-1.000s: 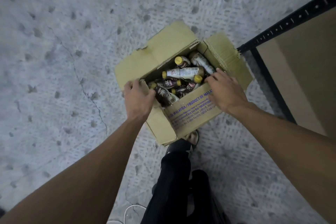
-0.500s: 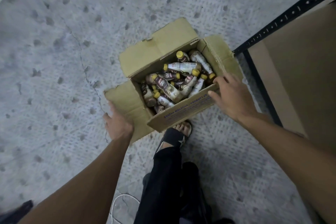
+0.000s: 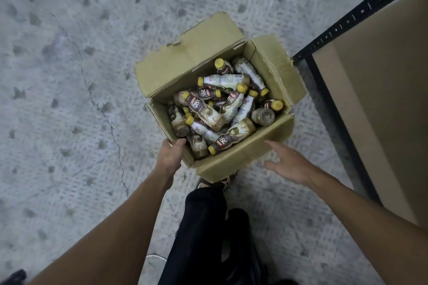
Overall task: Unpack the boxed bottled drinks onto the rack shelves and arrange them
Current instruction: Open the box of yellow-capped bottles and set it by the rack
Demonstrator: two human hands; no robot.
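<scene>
- The bottles [image 3: 222, 109] lie jumbled in the box [image 3: 231, 162], on the floor beside the rack [image 3: 361, 10].
- The nearest bottle [image 3: 229, 139]: cap nearward, body slanting far-right.
- The left hand [image 3: 171, 156] grips the box's near-left corner, closest.
- The right hand [image 3: 288, 162] is open, just outside the near wall.

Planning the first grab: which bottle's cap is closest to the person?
The bottle lying along the near wall of the box, its cap toward the left hand; other caps sit farther back.

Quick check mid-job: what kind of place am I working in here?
Probably a storeroom or warehouse: rough grey concrete floor, a black slotted-metal rack with a brown board shelf, and an open brown cardboard box of yellow-capped bottled drinks standing on the floor.
</scene>
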